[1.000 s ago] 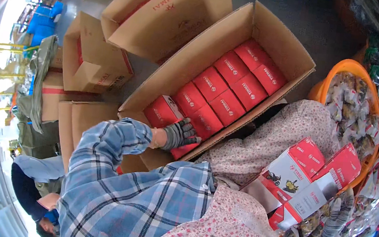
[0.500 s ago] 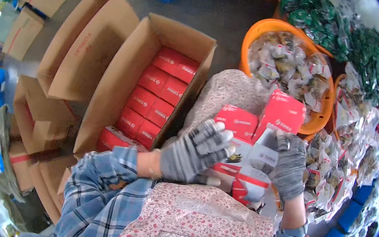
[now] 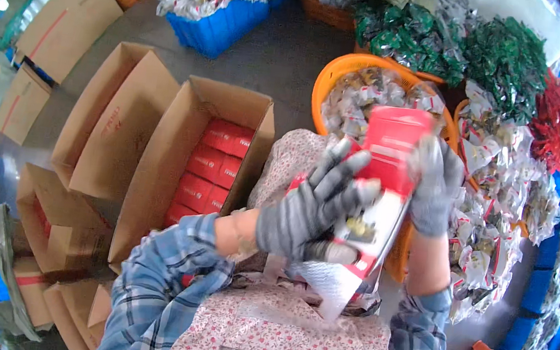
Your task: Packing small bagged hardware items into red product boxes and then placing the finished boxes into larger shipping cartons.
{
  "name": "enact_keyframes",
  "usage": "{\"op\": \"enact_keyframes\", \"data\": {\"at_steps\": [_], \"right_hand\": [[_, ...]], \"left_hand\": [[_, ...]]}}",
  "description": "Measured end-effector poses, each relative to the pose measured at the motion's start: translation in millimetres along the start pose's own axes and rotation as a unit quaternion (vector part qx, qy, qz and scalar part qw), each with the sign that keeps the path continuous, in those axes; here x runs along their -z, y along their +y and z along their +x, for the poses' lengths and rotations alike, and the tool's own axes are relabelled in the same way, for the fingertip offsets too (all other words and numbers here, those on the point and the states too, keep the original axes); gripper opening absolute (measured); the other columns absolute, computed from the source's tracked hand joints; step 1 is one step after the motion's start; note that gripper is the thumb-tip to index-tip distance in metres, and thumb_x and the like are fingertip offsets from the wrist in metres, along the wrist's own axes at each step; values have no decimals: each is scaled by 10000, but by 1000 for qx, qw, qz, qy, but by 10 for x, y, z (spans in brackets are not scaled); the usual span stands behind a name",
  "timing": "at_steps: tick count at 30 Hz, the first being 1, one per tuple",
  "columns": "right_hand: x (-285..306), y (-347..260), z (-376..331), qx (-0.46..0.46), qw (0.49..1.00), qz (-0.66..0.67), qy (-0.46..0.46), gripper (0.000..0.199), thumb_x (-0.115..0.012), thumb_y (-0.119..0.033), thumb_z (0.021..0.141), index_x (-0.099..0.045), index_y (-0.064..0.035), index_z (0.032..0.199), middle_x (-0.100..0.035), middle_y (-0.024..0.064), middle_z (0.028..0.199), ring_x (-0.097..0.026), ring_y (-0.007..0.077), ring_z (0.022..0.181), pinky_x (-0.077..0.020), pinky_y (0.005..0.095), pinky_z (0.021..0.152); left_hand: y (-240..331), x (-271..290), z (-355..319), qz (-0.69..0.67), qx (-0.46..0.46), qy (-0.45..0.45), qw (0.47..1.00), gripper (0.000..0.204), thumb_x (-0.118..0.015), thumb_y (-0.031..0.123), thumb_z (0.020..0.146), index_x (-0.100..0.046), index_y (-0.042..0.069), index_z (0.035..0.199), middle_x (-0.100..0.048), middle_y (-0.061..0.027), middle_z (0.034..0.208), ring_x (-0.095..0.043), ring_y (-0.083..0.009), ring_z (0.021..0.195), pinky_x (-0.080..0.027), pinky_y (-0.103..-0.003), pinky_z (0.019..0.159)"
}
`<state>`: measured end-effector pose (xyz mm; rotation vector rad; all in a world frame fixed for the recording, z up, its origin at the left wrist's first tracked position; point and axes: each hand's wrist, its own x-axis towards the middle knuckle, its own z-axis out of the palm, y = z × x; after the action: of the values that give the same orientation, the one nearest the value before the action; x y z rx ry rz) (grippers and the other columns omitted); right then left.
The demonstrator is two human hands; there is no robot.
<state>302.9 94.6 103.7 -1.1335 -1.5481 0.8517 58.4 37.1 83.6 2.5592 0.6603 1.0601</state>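
Big open cardboard carton (image 3: 153, 180) sits on the floor to my left, flaps up, partly filled with rows of red boxes (image 3: 214, 167). More empty cartons (image 3: 100, 132) stand just beside it and further left. Orange basket (image 3: 337, 77) ahead of me holds small wrapped packets; heaps of green (image 3: 511, 56) and red packets (image 3: 559, 118) sit to the right, blue crate (image 3: 221, 24) further up the floor.

I hold a red-and-white paper box (image 3: 383, 188) up in front of my chest, tilted, red end up and away from me, white end down near my patterned apron (image 3: 275, 328). It's well above the floor, between me and the orange basket.

Left hand (image 3: 311, 207), grey knit glove: fingers spread and wrapped over the box's left face, thumb low near the white end. Right hand (image 3: 432, 187), same glove: fingers curled around the upper right edge, clamped on the box. Both hands grip the same box.
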Motion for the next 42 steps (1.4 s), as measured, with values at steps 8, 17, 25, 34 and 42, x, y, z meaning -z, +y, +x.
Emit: {"op": "enact_keyframes", "data": {"at_steps": [8, 17, 25, 34, 42], "right_hand": [[586, 526, -1342, 6, 993, 118, -20, 462, -520, -235, 1015, -435, -62, 1434, -548, 108, 1371, -594, 231, 1144, -504, 383, 966], [32, -133, -81, -150, 964, 200, -87, 804, -697, -325, 912, -255, -55, 1526, -367, 153, 1527, -383, 241, 1400, -368, 407, 1118], [186, -276, -314, 244, 968, 24, -57, 1219, -947, -515, 470, -369, -32, 1428, -459, 188, 1357, -501, 345, 1255, -374, 501, 1067], [293, -171, -302, 207, 937, -128, -250, 764, -848, -476, 578, -612, -38, 1157, -567, 191, 1198, -527, 390, 1173, -343, 567, 1062], [122, -316, -340, 169, 885, -290, -323, 901, -743, -470, 681, -475, -8, 1406, -358, 276, 1496, -295, 438, 1429, -140, 582, 1181]], "left_hand": [[171, 137, 294, -155, -36, 25, 987, 799, -642, 489, 902, -332, 71, 1509, -227, -249, 1576, -227, -415, 1455, -163, -552, 1170], [51, 303, 592, -530, 340, 375, 680, 688, -497, 664, 918, -643, 36, 1157, -670, -75, 1137, -613, -192, 972, -485, -372, 901], [-32, 353, 522, -494, 394, 175, 756, 735, -601, 729, 786, -671, 47, 1052, -691, -103, 1035, -630, -239, 918, -474, -432, 950], [-393, 358, 299, -179, 33, -102, 978, 749, -646, 675, 766, -581, 65, 1196, -566, -114, 1156, -534, -317, 1093, -387, -513, 1063], [-150, 249, 387, 207, 4, -182, 961, 875, -487, 657, 875, -420, 6, 1454, -364, -222, 1515, -323, -465, 1402, -190, -593, 1167]]}}
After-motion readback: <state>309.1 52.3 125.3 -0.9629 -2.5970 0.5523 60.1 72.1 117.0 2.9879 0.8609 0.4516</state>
